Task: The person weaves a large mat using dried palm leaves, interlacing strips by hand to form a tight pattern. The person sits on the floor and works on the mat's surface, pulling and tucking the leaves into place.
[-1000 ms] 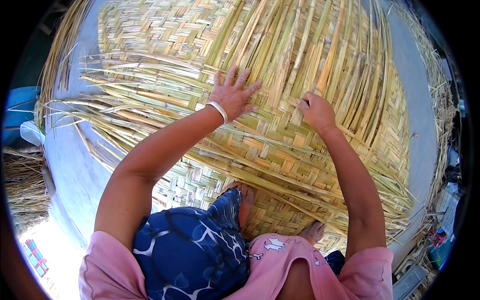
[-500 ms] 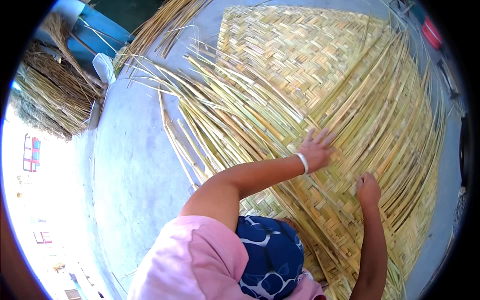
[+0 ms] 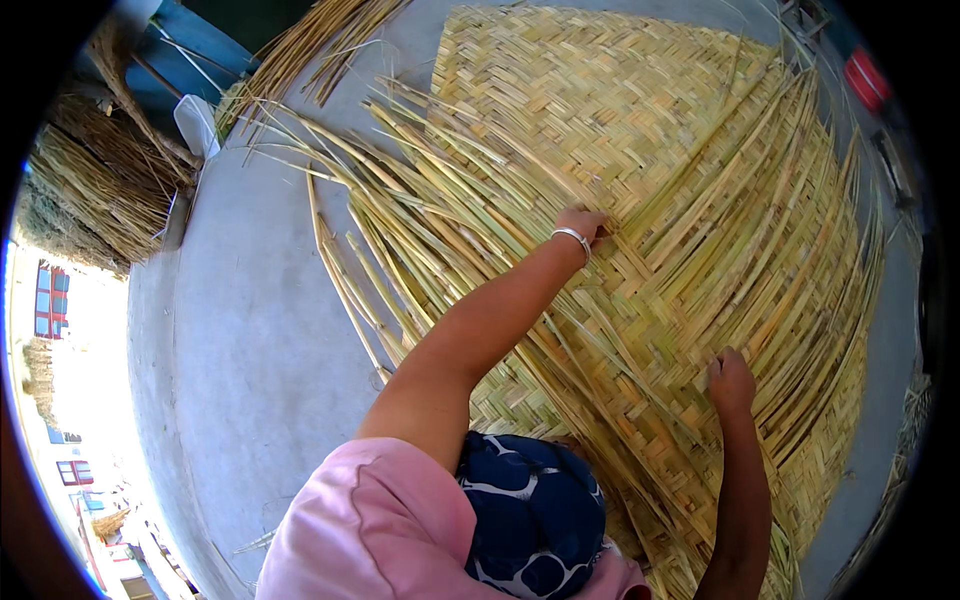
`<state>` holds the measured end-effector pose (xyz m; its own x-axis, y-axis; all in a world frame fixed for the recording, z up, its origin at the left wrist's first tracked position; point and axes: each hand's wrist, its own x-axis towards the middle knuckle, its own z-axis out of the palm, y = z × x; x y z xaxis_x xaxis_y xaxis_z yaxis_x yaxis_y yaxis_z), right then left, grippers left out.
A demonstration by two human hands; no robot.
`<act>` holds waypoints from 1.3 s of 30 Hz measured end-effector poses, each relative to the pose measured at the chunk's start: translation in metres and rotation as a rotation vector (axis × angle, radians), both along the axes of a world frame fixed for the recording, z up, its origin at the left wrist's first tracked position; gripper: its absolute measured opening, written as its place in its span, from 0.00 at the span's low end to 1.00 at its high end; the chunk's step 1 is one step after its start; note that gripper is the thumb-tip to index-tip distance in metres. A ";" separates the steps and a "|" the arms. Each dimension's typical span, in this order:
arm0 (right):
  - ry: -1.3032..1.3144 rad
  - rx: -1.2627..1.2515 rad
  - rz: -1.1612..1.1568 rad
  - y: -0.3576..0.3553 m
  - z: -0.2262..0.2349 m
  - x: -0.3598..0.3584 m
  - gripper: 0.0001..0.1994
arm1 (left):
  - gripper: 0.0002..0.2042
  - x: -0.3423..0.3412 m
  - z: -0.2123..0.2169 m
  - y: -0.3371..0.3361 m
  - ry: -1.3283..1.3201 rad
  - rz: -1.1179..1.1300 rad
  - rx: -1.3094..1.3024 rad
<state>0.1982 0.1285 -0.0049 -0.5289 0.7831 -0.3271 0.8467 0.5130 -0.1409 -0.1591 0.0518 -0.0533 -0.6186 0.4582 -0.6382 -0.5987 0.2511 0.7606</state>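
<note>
Below me spreads a large herringbone mat woven from flat, yellow-green split reeds. My left hand, with a pale bangle at the wrist, is closed on a reed strip where loose strips meet the woven part. These strips fan out to the left over the floor. My right hand is a fist low over the mat, beside more unwoven strips that sweep up to the far right. Whatever its fingers hold is hidden.
A grey concrete floor surrounds the mat. Thin stalks lie at the far left, near bundled brushwood and a white object. A red object sits at the far right. My blue patterned knee is beside the mat.
My left hand has moved up and to the left, from lying spread over the weave to closing at the strip ends. My right hand stays almost in place, still closed.
</note>
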 end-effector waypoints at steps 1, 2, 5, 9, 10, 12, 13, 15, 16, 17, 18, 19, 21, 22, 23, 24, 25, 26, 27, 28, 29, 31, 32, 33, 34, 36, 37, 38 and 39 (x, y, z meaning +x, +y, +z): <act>-0.030 -0.014 -0.015 0.001 0.001 -0.002 0.09 | 0.08 0.001 -0.001 -0.001 0.065 -0.022 0.006; -0.073 0.038 0.062 0.001 0.002 -0.004 0.08 | 0.06 0.000 -0.001 -0.001 -0.087 0.068 0.105; -0.011 0.339 0.348 0.003 0.011 -0.013 0.04 | 0.08 -0.003 0.000 -0.001 -0.212 0.111 0.109; 0.258 0.094 0.335 -0.002 0.020 -0.064 0.10 | 0.13 -0.029 0.013 0.000 -0.233 0.143 0.106; 0.360 0.018 0.351 -0.004 0.020 -0.081 0.14 | 0.14 -0.037 0.018 0.000 -0.202 0.205 0.103; 0.416 -0.152 0.310 -0.008 0.018 -0.115 0.18 | 0.13 -0.055 0.032 0.000 -0.237 0.311 0.166; 0.449 -0.169 0.293 -0.012 0.014 -0.129 0.18 | 0.13 -0.058 0.038 0.001 -0.252 0.365 0.195; 0.560 -0.173 0.282 -0.017 0.007 -0.152 0.18 | 0.13 -0.055 0.054 0.000 -0.056 0.079 0.315; 0.535 -0.191 0.246 -0.016 0.004 -0.158 0.18 | 0.13 -0.051 0.064 -0.002 0.011 -0.037 0.349; 0.519 -0.201 0.213 -0.015 0.001 -0.164 0.18 | 0.13 -0.046 0.077 0.000 0.169 -0.245 0.369; 0.504 -0.210 0.181 -0.013 -0.002 -0.168 0.18 | 0.14 -0.039 0.089 0.006 0.296 -0.426 0.363; 0.553 -0.272 0.139 -0.010 -0.004 -0.170 0.17 | 0.14 -0.030 0.101 0.014 0.432 -0.604 0.394; 0.646 -0.387 0.045 -0.003 -0.007 -0.171 0.15 | 0.15 -0.008 0.117 0.032 0.707 -0.796 0.393; 0.652 -0.403 0.061 -0.001 -0.008 -0.171 0.14 | 0.15 0.000 0.122 0.039 0.870 -0.893 0.456; 0.656 -0.411 0.071 0.000 -0.009 -0.170 0.13 | 0.16 0.004 0.126 0.044 0.851 -0.925 0.390; 0.653 -0.423 0.075 0.002 -0.010 -0.170 0.12 | 0.16 0.005 0.126 0.049 0.854 -0.960 0.372; 0.661 -0.426 0.068 0.003 -0.010 -0.170 0.11 | 0.17 0.005 0.124 0.053 0.870 -0.990 0.378; 0.663 -0.435 0.057 0.004 -0.011 -0.170 0.11 | 0.17 0.003 0.119 0.055 0.794 -0.907 0.359; 0.665 -0.450 0.054 0.005 -0.012 -0.171 0.11 | 0.17 -0.001 0.113 0.055 0.731 -0.819 0.364; 0.624 -0.411 0.073 0.005 -0.012 -0.172 0.12 | 0.17 -0.006 0.104 0.054 0.676 -0.736 0.398; 0.583 -0.380 0.100 0.005 -0.012 -0.174 0.12 | 0.20 -0.013 0.096 0.052 0.539 -0.644 0.360; 0.558 -0.335 0.110 0.004 -0.011 -0.176 0.13 | 0.23 -0.023 0.079 0.046 0.507 -0.531 0.272; 0.574 -0.323 0.095 0.001 -0.009 -0.175 0.13 | 0.25 -0.027 0.071 0.043 0.486 -0.471 0.202; 0.580 -0.311 0.077 -0.002 -0.008 -0.175 0.14 | 0.31 -0.030 0.064 0.041 0.395 -0.471 0.115; 0.595 -0.296 0.058 -0.005 -0.006 -0.175 0.13 | 0.32 -0.030 0.058 0.038 0.358 -0.475 0.090; 0.590 -0.275 0.002 -0.010 -0.002 -0.176 0.12 | 0.34 -0.027 0.048 0.035 0.265 -0.463 -0.040; 0.601 -0.307 -0.060 -0.011 0.000 -0.177 0.12 | 0.36 -0.026 0.044 0.034 0.205 -0.517 -0.053; 0.592 -0.349 -0.128 -0.012 0.001 -0.178 0.11 | 0.36 -0.023 0.041 0.035 0.204 -0.530 -0.070; 0.606 -0.387 -0.185 -0.012 0.003 -0.179 0.11 | 0.35 -0.020 0.037 0.038 0.203 -0.543 -0.087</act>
